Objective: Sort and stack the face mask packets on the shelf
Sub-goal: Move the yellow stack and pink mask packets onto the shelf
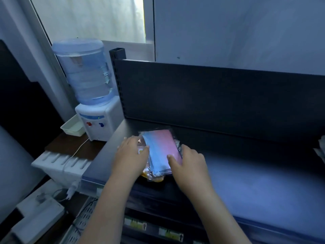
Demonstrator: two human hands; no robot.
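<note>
Head view looks down on a dark shelf (pixel 255 173) with a dark back panel (pixel 211 95). A stack of face mask packets (pixel 161 152) lies flat on the shelf, toward its left end and close to its front edge. The top packet is clear-wrapped and fades from blue to pink. Yellow and orange packets peek out from under it on the side nearest the shelf's front edge.

Both hands are over the left part of the shelf, one on each side of the stack. The left hand (pixel 131 155) lies against the stack's left side with its fingers stretched out and loosely spread, the thumb touching the top packet. The right hand (pixel 188 162) rests its thumb on the pink part of the top packet, and its fingers run fairly straight along the stack's right edge. Neither hand is curled round the packets; they press and touch only.

Just beside the shelf's left end stands a white water dispenser (pixel 95 120) carrying a large clear bottle (pixel 84 71). A small white tray (pixel 72 127) sits just left of the dispenser. Below the shelf's front edge, blurred yellow-green labels (pixel 135 224) show on a lower rail.
</note>
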